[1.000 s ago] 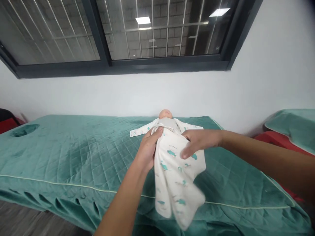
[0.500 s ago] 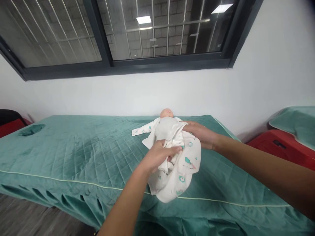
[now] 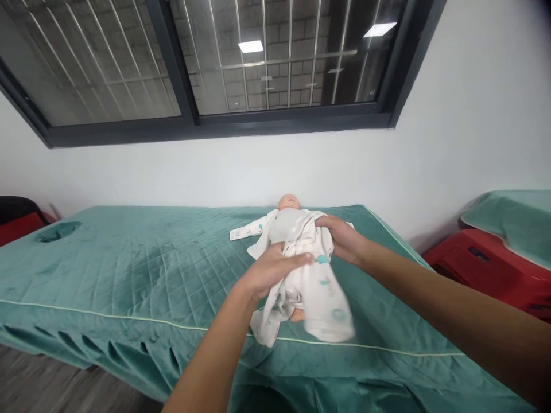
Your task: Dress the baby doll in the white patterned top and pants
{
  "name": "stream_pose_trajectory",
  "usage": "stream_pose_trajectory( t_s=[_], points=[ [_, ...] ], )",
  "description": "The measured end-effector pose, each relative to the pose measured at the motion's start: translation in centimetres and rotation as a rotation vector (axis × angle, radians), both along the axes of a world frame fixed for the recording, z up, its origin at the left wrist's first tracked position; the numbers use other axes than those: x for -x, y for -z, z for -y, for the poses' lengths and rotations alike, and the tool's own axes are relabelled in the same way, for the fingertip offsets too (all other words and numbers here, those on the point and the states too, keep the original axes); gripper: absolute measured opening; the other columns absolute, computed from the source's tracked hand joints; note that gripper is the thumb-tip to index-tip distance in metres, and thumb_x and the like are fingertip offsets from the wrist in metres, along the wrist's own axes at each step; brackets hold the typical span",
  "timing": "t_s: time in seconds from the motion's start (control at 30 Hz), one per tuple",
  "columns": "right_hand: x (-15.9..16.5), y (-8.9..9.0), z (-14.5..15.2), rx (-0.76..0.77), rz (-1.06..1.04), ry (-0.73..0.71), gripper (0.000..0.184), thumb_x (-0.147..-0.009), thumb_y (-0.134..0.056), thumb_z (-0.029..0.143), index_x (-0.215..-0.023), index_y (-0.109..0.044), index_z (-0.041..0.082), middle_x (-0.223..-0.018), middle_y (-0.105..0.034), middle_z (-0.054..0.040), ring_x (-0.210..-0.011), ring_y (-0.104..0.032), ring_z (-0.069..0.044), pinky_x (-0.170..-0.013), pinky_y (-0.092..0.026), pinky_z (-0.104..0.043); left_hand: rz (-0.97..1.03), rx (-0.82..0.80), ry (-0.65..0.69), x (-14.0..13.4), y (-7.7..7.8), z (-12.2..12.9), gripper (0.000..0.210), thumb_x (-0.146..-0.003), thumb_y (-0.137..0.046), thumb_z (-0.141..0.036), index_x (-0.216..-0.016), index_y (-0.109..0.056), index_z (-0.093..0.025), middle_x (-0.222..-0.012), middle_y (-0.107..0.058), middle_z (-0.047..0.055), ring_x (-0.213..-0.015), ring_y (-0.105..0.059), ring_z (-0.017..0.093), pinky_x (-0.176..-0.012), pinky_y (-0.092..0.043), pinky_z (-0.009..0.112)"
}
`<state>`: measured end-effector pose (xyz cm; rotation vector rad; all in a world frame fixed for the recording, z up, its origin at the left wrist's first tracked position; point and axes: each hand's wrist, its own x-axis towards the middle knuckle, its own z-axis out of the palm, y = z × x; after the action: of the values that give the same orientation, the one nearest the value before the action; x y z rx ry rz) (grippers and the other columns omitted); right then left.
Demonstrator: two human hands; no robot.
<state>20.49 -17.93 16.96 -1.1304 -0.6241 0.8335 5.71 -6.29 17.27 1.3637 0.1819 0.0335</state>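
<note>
A baby doll (image 3: 289, 201) lies on its back on the green bed, head toward the wall, in a white patterned top (image 3: 253, 229) with one sleeve spread to the left. My left hand (image 3: 275, 269) is closed on a bunched white baby garment (image 3: 325, 304) with green prints, its thumb on top, over the doll's lower body. My right hand (image 3: 342, 235) grips the same cloth at its upper right edge, fingers partly hidden by folds. The garment's lower part hangs down, slightly blurred. Below the folds a bit of the doll's foot (image 3: 297, 315) shows.
The quilted green bed cover (image 3: 129, 258) has a face hole (image 3: 58, 231) at its left end. Behind stand a white wall (image 3: 172, 172) and a dark-framed window (image 3: 275, 123). A red plastic piece of furniture (image 3: 473, 275) under green cloth stands at the right.
The garment's hanging part has swung and lengthened, now uncovering the doll's foot. My right hand has shifted slightly left, and both hands keep hold of the cloth.
</note>
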Motion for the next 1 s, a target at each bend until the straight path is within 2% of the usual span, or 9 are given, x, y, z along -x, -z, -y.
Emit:
stream_pose_trajectory(
  t_s=[0.13, 0.3, 0.37, 0.5, 0.6, 0.67, 0.8, 0.93, 1.0],
  points=[
    [1.1, 0.3, 0.6, 0.055, -0.056, -0.063, 0.036, -0.079, -0.065, 0.030, -0.109, -0.065, 0.010, -0.097, -0.072, -0.0117, -0.086, -0.068, -0.022, -0.078, -0.056, -0.031, 0.023, -0.004, 0.000, 0.3, 0.2, -0.5, 0.050, -0.065, -0.083, -0.034, -0.108, -0.070, -0.013, -0.106, -0.072, 0.011, -0.090, -0.068, 0.021, -0.078, -0.053, 0.028],
    [2.6, 1.2, 2.1, 0.226, 0.042, -0.459, 0.048, -0.073, -0.078, 0.040, -0.109, -0.067, 0.010, -0.098, -0.072, -0.0116, -0.086, -0.068, -0.020, -0.078, -0.055, -0.029, 0.160, 0.166, -0.215, -0.4, 1.4, -1.3, 0.048, -0.063, -0.082, -0.030, -0.104, -0.069, -0.010, -0.099, -0.073, 0.012, -0.082, -0.069, 0.020, -0.075, -0.053, 0.028],
    [2.9, 1.6, 2.2, 0.276, 0.105, -0.529, 0.048, -0.070, -0.080, 0.038, -0.108, -0.068, 0.011, -0.099, -0.072, -0.0106, -0.085, -0.068, -0.019, -0.078, -0.055, -0.029, 0.151, 0.178, -0.280, -0.6, 1.8, -1.4, 0.048, -0.060, -0.083, -0.030, -0.102, -0.069, -0.009, -0.091, -0.074, 0.010, -0.076, -0.069, 0.019, -0.070, -0.052, 0.025],
    [2.2, 2.8, 1.5, 0.221, 0.117, -0.284, 0.050, -0.073, -0.077, 0.043, -0.110, -0.067, 0.011, -0.102, -0.071, -0.0115, -0.090, -0.068, -0.021, -0.083, -0.054, -0.032, 0.083, 0.197, -0.242, -0.7, 2.1, -0.8, 0.047, -0.066, -0.080, -0.035, -0.105, -0.068, -0.010, -0.091, -0.074, 0.009, -0.073, -0.067, 0.016, -0.068, -0.051, 0.024],
    [1.2, 3.7, 1.0, 0.140, 0.087, -0.035, 0.051, -0.070, -0.078, 0.042, -0.109, -0.067, 0.011, -0.100, -0.072, -0.0115, -0.091, -0.067, -0.023, -0.085, -0.052, -0.034, 0.024, 0.195, -0.138, -0.5, 2.5, -0.1, 0.050, -0.071, -0.076, -0.043, -0.108, -0.067, -0.011, -0.095, -0.073, 0.011, -0.074, -0.066, 0.015, -0.069, -0.051, 0.024],
    [0.7, 4.0, 1.0, 0.099, 0.045, 0.037, 0.051, -0.066, -0.080, 0.038, -0.107, -0.067, 0.012, -0.098, -0.072, -0.0110, -0.086, -0.068, -0.023, -0.081, -0.053, -0.034, -0.028, 0.160, -0.048, -0.4, 2.8, 0.3, 0.056, -0.070, -0.077, -0.047, -0.112, -0.066, -0.012, -0.095, -0.073, 0.011, -0.072, -0.065, 0.015, -0.067, -0.051, 0.025],
    [0.9, 4.6, 1.8, 0.058, -0.046, 0.031, 0.047, -0.067, -0.077, 0.032, -0.109, -0.066, 0.013, -0.100, -0.072, -0.0107, -0.082, -0.068, -0.022, -0.077, -0.054, -0.033, -0.066, 0.093, 0.042, -0.2, 3.1, 0.2, 0.057, -0.065, -0.082, -0.041, -0.112, -0.067, -0.013, -0.092, -0.072, 0.009, -0.073, -0.064, 0.014, -0.070, -0.050, 0.026],
    [2.3, 6.5, 3.3, 0.100, -0.047, -0.023, 0.044, -0.070, -0.076, 0.033, -0.109, -0.067, 0.014, -0.100, -0.072, -0.0102, -0.085, -0.068, -0.022, -0.081, -0.053, -0.035, -0.060, 0.076, -0.087, -0.1, 3.1, -0.6, 0.045, -0.066, -0.078, -0.038, -0.102, -0.070, -0.011, -0.090, -0.073, 0.009, -0.075, -0.064, 0.016, -0.074, -0.049, 0.027],
    [3.6, 8.3, 4.2, 0.134, -0.057, -0.092, 0.042, -0.074, -0.073, 0.036, -0.111, -0.068, 0.017, -0.098, -0.072, -0.0096, -0.087, -0.068, -0.024, -0.084, -0.053, -0.038, -0.116, -0.038, -0.140, -0.2, 3.3, -0.7, 0.038, -0.068, -0.074, -0.037, -0.096, -0.071, -0.012, -0.086, -0.073, 0.007, -0.075, -0.064, 0.017, -0.072, -0.048, 0.027]
  ],
)
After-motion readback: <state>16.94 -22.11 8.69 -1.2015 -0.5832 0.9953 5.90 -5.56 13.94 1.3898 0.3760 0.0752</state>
